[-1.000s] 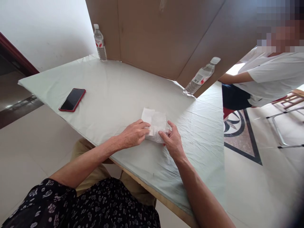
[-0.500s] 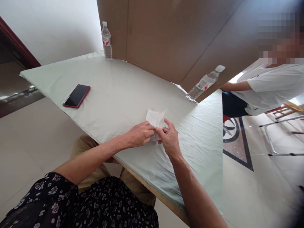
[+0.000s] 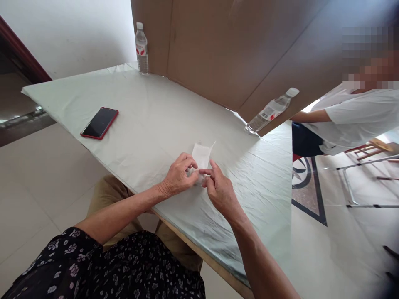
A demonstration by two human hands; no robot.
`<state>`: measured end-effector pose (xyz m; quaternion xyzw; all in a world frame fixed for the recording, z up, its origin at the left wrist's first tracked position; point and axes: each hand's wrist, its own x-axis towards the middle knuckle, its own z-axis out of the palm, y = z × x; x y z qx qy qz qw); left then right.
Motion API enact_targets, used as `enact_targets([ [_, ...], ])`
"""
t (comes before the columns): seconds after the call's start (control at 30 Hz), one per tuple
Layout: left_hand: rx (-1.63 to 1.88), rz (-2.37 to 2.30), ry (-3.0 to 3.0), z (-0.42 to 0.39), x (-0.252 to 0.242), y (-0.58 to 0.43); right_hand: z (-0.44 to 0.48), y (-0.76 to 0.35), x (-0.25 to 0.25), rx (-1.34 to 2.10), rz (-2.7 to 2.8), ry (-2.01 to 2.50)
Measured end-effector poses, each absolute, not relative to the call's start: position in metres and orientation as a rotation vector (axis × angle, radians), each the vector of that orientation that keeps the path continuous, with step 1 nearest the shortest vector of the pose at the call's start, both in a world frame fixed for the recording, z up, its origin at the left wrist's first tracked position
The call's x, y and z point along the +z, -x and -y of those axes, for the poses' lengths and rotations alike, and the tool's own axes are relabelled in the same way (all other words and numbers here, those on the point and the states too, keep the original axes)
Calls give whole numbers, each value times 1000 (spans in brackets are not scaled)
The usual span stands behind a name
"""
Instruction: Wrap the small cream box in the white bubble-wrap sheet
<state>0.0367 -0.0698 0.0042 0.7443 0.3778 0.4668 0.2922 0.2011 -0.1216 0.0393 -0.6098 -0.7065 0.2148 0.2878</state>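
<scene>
A small white packet [image 3: 201, 154] of thin paper or plastic stands up from the pale green tablecloth [image 3: 149, 124] near the table's middle. My left hand [image 3: 177, 178] pinches its lower left part with curled fingers. My right hand [image 3: 218, 189] meets it from the right, thumb and forefinger pressed on the packet's lower edge. The packet's bottom is hidden behind my fingers.
A red-cased phone [image 3: 99, 123] lies face up at the left. A water bottle [image 3: 141, 47] stands at the back by a brown cardboard screen [image 3: 224, 45]; a second bottle [image 3: 272, 110] leans at the screen's right end. A person in a white shirt [image 3: 352, 120] sits beyond, on the right.
The packet lay flat under both hands a second ago. It has been lifted and folded upright, and both hands have closed in on its lower end.
</scene>
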Motion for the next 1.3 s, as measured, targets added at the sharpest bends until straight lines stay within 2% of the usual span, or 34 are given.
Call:
enact_targets([
  [0.1,1093,-1109,-2044,68,8,-45,119,-205,43,579,1947,1626],
  [0.27,914,-1188,-2161,69,11,-53,108,-223,48,851,1819,1546],
  [0.33,896,-1211,-2214,70,11,-54,96,-234,47,748,1765,1552],
  [0.4,906,-1221,-2290,71,11,-54,81,-244,46,505,1810,1570],
  [0.53,903,-1188,-2410,71,12,-53,48,-253,44,203,2159,1552],
  [0.8,786,-1134,-2454,69,17,-52,29,-246,54,145,2392,1616],
  [0.97,830,-1094,-2585,72,19,-50,13,-231,50,304,2553,1646],
  [1.03,745,-1059,-2664,71,19,-49,9,-231,45,336,2509,1632],
  [1.17,728,-1054,-2676,70,15,-48,7,-249,35,251,2083,1653],
  [1.3,826,-1071,-2690,71,9,-49,5,-265,31,527,1874,1879],
])
